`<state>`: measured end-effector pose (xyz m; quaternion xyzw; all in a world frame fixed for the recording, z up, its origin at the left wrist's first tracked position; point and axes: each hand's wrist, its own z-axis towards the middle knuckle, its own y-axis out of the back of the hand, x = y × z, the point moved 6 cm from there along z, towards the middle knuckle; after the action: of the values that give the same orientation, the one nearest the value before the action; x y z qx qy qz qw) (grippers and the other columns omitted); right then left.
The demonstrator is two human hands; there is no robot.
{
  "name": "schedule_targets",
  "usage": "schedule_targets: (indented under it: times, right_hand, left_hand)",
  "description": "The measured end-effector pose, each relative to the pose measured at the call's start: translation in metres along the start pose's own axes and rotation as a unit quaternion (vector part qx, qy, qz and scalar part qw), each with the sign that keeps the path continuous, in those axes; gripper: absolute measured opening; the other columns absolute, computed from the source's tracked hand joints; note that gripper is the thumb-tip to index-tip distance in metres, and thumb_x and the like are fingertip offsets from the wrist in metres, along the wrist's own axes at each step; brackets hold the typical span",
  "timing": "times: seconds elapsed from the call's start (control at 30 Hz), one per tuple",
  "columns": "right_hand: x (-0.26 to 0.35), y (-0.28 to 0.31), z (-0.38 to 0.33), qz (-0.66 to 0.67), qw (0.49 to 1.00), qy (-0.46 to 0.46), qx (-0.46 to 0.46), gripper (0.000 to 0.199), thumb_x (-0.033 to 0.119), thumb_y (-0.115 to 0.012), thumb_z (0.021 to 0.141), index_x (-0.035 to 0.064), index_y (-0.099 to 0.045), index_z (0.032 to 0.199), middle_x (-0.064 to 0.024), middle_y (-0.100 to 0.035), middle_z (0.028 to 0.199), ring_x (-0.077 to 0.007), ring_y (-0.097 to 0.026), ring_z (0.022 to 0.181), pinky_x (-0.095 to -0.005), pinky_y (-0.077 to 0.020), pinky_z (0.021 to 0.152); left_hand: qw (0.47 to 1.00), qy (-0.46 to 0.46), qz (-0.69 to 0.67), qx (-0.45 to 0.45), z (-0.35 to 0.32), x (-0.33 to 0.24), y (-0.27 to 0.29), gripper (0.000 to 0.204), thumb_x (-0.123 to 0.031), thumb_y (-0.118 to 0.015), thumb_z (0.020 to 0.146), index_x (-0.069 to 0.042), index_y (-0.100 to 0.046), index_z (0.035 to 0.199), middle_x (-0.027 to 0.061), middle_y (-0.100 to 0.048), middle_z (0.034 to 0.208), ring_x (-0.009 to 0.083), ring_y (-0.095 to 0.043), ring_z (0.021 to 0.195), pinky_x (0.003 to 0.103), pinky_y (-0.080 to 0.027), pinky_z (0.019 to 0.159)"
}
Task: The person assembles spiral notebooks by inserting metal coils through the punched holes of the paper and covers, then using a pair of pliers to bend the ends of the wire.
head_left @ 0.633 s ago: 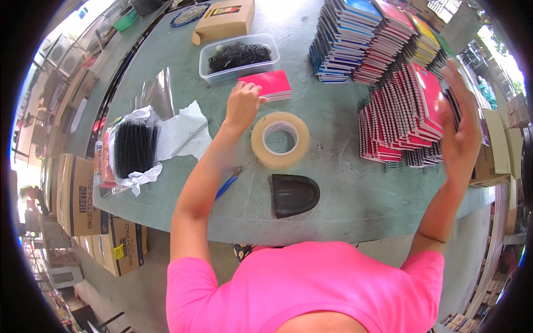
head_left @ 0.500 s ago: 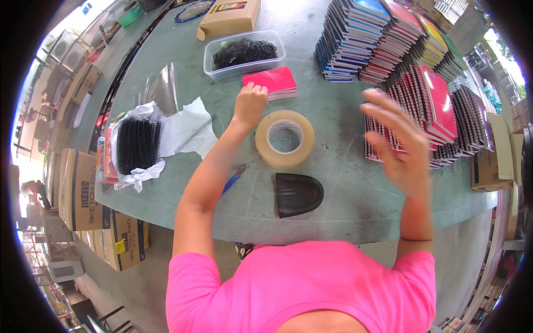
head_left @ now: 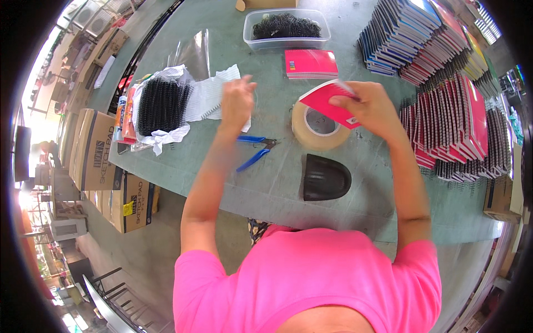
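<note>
My right hand (head_left: 371, 105) grips a red notebook (head_left: 326, 101), tilted above a roll of brown tape (head_left: 316, 127). My left hand (head_left: 236, 101) hovers with loosely curled fingers over a white sheet (head_left: 211, 95); it holds nothing that I can see. Blue-handled pliers (head_left: 254, 151) lie on the green table (head_left: 261, 183) just below that hand. Another red notebook (head_left: 310, 63) lies flat further back.
A clear tub of black spiral coils (head_left: 286, 26) stands at the back. More black coils (head_left: 162, 104) sit in plastic wrap at left. Stacks of bound notebooks (head_left: 444, 83) fill the right side. A black domed object (head_left: 325, 177) lies near the front edge. Cardboard boxes (head_left: 102, 161) stand on the floor at left.
My right hand came in from the stacks at right with a red notebook and now holds it over the tape roll. My left hand left the flat notebook and moved toward me.
</note>
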<state>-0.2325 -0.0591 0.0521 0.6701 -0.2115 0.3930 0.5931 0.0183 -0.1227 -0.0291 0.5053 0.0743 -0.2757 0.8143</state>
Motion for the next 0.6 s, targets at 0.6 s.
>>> schedule_targets:
  times: [0.6]
  right_hand:
    - [0.013,-0.038,0.012,-0.171,0.984,0.042,-0.024,0.019,0.028,-0.058,0.084,0.0161,-0.067,0.097,-0.0102,-0.066,0.076,-0.0309,-0.063,0.073,-0.0426,-0.0478,0.063]
  left_hand:
    - [0.96,0.031,-0.276,0.045,-0.038,-0.093,0.039,0.021,-0.019,-0.066,0.085,-0.001,-0.065,0.094,0.0085,-0.064,0.077,0.011,-0.058,0.065,0.026,-0.046,0.06]
